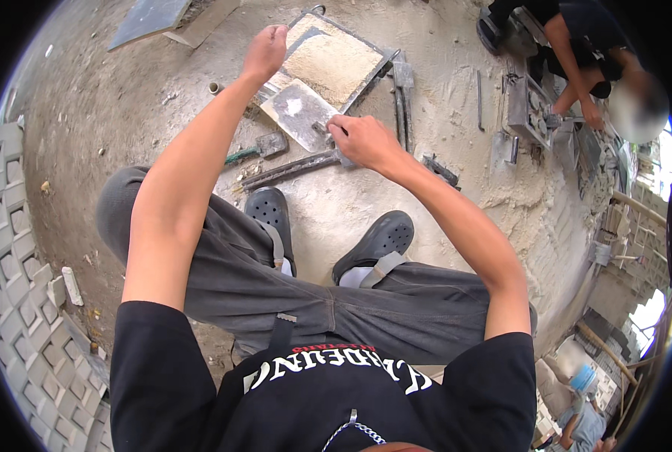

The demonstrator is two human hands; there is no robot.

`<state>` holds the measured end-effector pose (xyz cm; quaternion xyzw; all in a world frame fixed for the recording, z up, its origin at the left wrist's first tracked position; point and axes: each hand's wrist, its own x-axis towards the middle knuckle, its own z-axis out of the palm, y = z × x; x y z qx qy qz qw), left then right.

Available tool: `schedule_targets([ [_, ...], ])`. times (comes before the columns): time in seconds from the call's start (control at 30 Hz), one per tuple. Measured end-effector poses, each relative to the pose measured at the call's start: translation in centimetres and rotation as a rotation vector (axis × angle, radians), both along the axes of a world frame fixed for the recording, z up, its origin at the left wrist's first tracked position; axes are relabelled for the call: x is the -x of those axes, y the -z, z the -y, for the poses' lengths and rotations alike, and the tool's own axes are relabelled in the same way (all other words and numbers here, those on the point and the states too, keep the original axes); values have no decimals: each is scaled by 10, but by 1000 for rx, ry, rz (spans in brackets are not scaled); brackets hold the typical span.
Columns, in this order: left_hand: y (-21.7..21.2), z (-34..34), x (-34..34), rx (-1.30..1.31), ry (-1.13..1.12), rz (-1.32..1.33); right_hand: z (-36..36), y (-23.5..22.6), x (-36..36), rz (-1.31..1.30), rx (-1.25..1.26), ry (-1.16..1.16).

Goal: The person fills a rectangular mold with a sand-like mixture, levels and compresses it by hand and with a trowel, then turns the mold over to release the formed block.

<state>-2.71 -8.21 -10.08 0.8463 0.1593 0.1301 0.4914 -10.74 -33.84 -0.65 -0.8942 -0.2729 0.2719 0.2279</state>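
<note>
A square metal frame point(372, 84) filled with pale sandy powder lies on the ground ahead of me. My left hand point(266, 54) is closed at its upper left side; what the fingers hold, if anything, is hidden. Over the frame's near corner rests a flat grey metal plate point(294, 113) with a whitish smear and a small dark handle. My right hand point(364, 142) pinches the plate at its right end, by the handle. Just below that hand lies a long dark metal bar point(291, 169). A block-headed tool with a green handle point(242, 155) sits to its left.
Dark bars point(403, 105) lie right of the frame, and a thin rod point(480, 100) farther right. Another person point(577, 68) works at a metal mould point(528, 105). Stacked grey blocks point(19, 279) line the left. My shoes point(375, 239) stand close below the tools.
</note>
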Motion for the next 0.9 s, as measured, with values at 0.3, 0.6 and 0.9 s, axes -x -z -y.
schedule_targets([
  [0.3,-9,-4,4,-51,32,-149,-27,-2,-10,15,91,-12],
  [0.6,19,9,43,-491,406,55,-16,2,-16,26,153,-65],
  [0.9,35,3,42,-351,218,48,7,-32,-4,81,169,-4],
])
